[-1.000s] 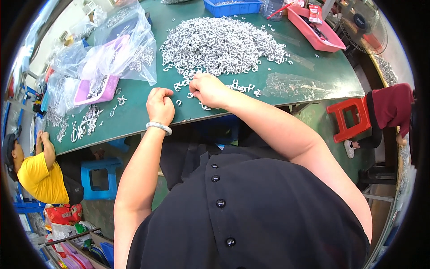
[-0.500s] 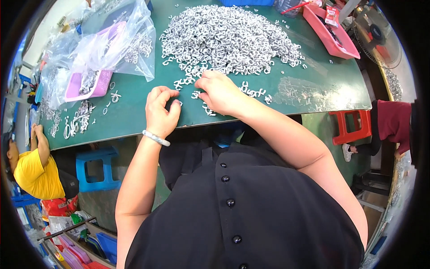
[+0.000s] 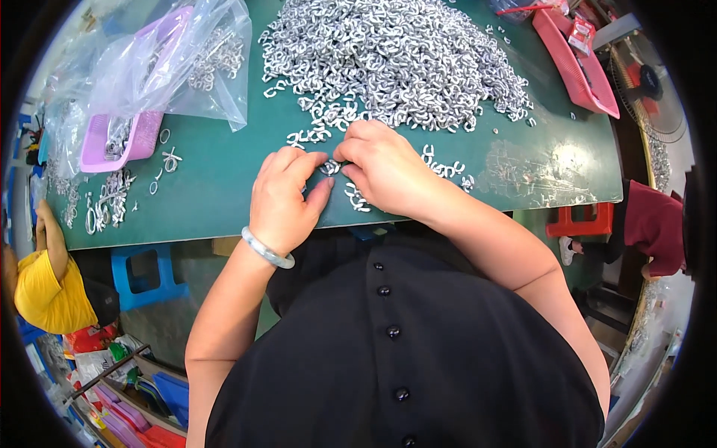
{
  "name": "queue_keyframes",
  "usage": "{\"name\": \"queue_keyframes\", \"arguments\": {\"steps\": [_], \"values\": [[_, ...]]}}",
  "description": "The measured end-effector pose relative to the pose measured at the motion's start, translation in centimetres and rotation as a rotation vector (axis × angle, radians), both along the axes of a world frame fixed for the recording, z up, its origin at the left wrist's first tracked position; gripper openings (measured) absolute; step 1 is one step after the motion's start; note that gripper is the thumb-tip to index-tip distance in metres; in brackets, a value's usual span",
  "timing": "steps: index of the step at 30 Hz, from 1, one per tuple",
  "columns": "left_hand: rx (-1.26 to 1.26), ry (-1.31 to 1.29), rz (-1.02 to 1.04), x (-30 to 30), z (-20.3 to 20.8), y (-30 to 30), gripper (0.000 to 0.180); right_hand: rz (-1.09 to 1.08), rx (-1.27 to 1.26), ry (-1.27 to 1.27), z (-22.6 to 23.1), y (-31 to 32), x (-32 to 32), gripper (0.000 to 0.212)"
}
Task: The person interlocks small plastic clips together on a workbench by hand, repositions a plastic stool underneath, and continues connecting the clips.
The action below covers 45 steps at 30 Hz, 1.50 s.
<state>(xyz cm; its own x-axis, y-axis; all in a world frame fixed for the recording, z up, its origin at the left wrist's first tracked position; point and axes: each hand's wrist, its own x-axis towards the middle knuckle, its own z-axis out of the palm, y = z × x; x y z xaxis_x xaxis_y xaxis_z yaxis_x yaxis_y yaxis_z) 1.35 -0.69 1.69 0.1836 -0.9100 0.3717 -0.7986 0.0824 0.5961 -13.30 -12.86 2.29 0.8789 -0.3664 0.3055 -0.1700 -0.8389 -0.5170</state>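
On the green table [image 3: 216, 179], small grey-white C-shaped pieces [image 3: 330, 168] sit between the fingertips of both my hands. My left hand [image 3: 285, 196], with a pale bangle on its wrist, has thumb and forefinger closed on them from the left. Opposite it, my right hand [image 3: 392, 164] is curled with thumb and fingers drawn together; what it grips, if anything, is hidden. A few loose C-shaped pieces [image 3: 357, 198] lie just below my right hand, others [image 3: 442, 168] to its right. Behind my hands rises a large heap of the same pieces [image 3: 396, 60].
At the left, a clear plastic bag [image 3: 216, 97] lies over a lilac basket [image 3: 142, 145], with rings and pieces [image 3: 112, 198] near it. A pink basket [image 3: 575, 71] stands far right. Beside the table are a blue stool [image 3: 146, 280], a red stool [image 3: 579, 222] and other people.
My left hand has moved right and its fingertips now meet the pieces beside my right hand. My view has shifted, so the heap looks closer.
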Motion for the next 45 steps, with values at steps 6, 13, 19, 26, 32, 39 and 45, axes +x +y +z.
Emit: {"name": "queue_keyframes", "arguments": {"steps": [6,13,19,26,32,39,45], "values": [[0.006,-0.015,-0.003,0.1,0.1,-0.1,0.022,-0.036,0.028,0.049,0.3,-0.2,-0.4,0.016],[-0.023,0.011,0.035,0.2,0.1,0.8,0.021,-0.009,-0.061,-0.021,-0.1,0.4,-0.1,0.008],[-0.046,-0.039,0.017,0.6,0.1,1.4,0.023,0.024,-0.050,-0.032,0.2,0.2,0.5,0.006],[-0.071,0.037,0.024,1.1,0.5,1.5,0.023,0.097,-0.130,0.029,0.4,0.0,0.8,0.003],[-0.105,-0.072,0.121,2.4,0.9,1.0,0.019,-0.004,-0.219,0.001,0.7,-0.5,2.0,0.005],[-0.039,-0.097,0.201,2.6,0.6,-0.9,0.016,0.051,-0.160,0.064,1.2,-0.6,1.8,0.006],[0.011,-0.092,0.157,2.9,0.5,-0.7,0.014,0.039,-0.193,0.041,1.0,-0.8,1.5,0.004]]}}
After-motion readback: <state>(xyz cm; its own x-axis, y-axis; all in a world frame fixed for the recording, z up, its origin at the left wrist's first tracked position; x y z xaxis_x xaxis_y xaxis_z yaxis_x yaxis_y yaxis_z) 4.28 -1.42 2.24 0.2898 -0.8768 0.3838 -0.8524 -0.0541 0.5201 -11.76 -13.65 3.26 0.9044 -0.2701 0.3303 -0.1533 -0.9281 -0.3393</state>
